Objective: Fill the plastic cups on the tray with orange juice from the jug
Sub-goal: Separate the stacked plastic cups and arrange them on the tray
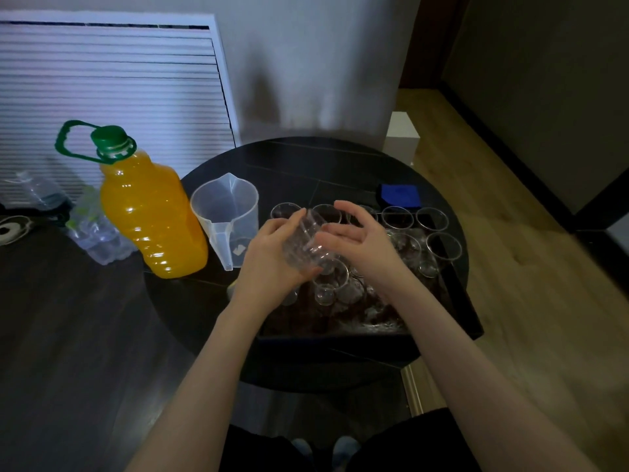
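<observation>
Now, hands: left hand (269,257) grips a stack of clear cups (306,245); right hand (357,240) pinches its top with curled fingers.
Jug: empty jug (226,216), nine o'clock of the tray (456,294).
Risk: nested cups sticking, then jerking free onto standing cups (442,247).

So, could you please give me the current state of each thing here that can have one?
Juice bottle: capped, nearly full, upright.
Measuring jug: empty, upright.
Cups on tray: empty, upright.
Held cups: empty, tilted, above the tray.
Left hand: holds the held cups.
Right hand: fingers on the held cups.
Blue cloth: folded on the table.
</observation>
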